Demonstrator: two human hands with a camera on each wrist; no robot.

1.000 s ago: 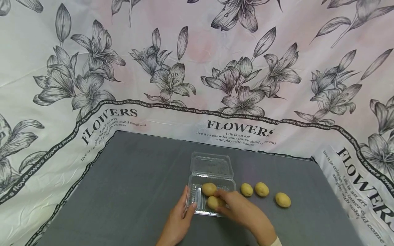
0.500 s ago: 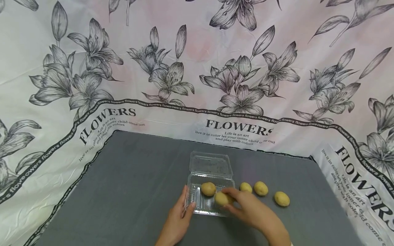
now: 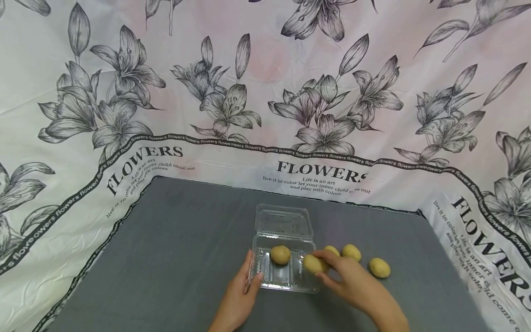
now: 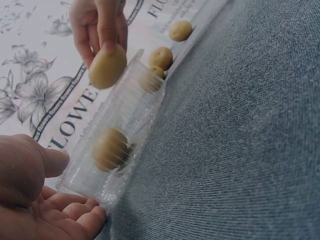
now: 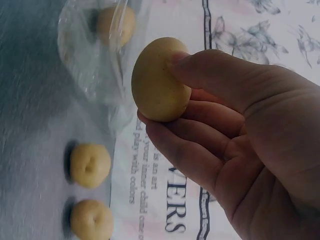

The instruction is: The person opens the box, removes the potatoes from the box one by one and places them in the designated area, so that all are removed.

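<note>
A clear plastic clamshell container (image 3: 265, 272) lies open on the grey table, its lid (image 3: 284, 222) folded back. One potato (image 3: 280, 254) rests inside it. My right hand (image 3: 320, 266) pinches a second potato (image 3: 311, 263) and holds it in the air over the container's right rim; in the right wrist view this potato (image 5: 160, 80) sits between thumb and fingers. My left hand (image 3: 253, 277) holds the container's left edge, with the thumb (image 4: 35, 165) above the rim and the fingers (image 4: 75, 215) below it.
Three loose potatoes lie on the grey table (image 3: 174, 258) right of the container: one (image 3: 333, 249) partly behind my right hand, one (image 3: 351, 252) beside it, one (image 3: 379, 267) farthest right. A flower-print cloth (image 3: 265, 115) hangs behind and around the table.
My right hand has lifted its potato out of the container's front part and carried it right, to the right rim. The left hand and the container have stayed in place.
</note>
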